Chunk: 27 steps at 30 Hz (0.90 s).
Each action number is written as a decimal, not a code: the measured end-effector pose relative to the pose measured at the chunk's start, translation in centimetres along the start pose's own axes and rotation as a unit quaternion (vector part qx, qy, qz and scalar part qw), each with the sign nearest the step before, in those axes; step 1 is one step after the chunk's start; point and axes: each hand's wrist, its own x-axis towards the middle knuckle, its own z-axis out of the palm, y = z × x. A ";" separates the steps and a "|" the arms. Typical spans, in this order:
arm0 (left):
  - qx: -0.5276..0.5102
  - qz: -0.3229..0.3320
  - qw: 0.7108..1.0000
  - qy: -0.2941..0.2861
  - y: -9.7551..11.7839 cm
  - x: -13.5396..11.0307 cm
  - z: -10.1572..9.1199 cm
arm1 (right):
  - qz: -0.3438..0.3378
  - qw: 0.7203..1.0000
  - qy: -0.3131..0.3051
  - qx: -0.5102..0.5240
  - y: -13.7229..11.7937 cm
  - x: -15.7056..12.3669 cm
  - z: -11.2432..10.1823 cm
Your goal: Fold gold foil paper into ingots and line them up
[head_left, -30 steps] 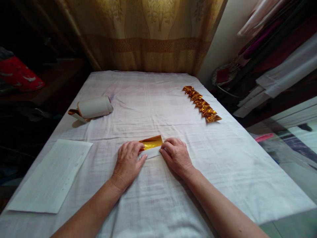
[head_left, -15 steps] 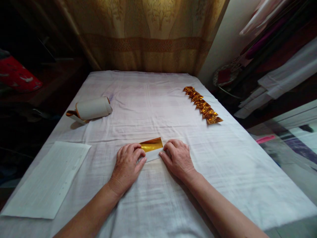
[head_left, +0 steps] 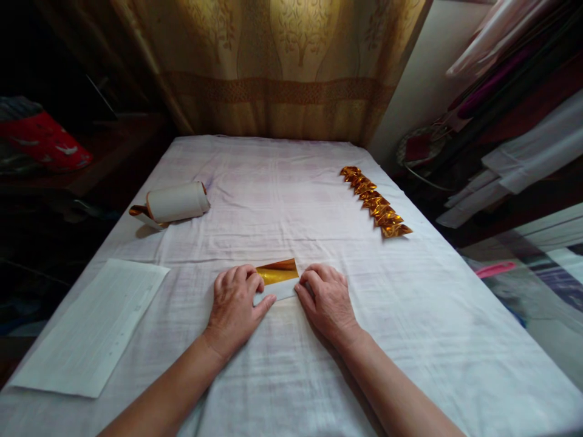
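A small piece of gold foil paper [head_left: 277,275] lies on the cloth between my hands. Its white backing is folded up along the near edge, and shiny gold shows behind the fold. My left hand [head_left: 235,305] grips the left end, fingers curled over it and thumb along the white fold. At the right end my right hand [head_left: 327,299] holds the corner between bent fingers and thumb. The parts of the paper beneath my fingers are hidden.
A roll of white-backed gold foil [head_left: 177,202] lies at the back left. Nearer is a white paper sheet [head_left: 95,331]. A row of folded gold foil pieces [head_left: 376,203] sits at the right on the white cloth [head_left: 273,200]. A patterned curtain [head_left: 282,85] hangs behind.
My left thumb has slid a little to the right along the white fold. My right hand keeps its hold on the other end. The whole view has shifted slightly.
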 end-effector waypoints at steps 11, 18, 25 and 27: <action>-0.035 0.008 0.999 -0.015 -2.7 -0.9 -0.8 | -0.014 0.999 -0.002 0.035 0.7 -0.3 0.2; -0.032 0.018 0.999 -0.019 -2.8 -0.7 -0.6 | -0.010 0.998 -0.012 0.061 0.4 -0.1 -0.5; -0.026 0.053 0.998 -0.007 -2.8 -0.7 -0.2 | 0.011 0.991 -0.026 0.127 1.0 -0.2 -0.7; -0.029 0.072 0.997 -0.013 -3.0 -0.8 -0.3 | 0.007 0.991 -0.031 0.133 1.1 -0.3 -0.8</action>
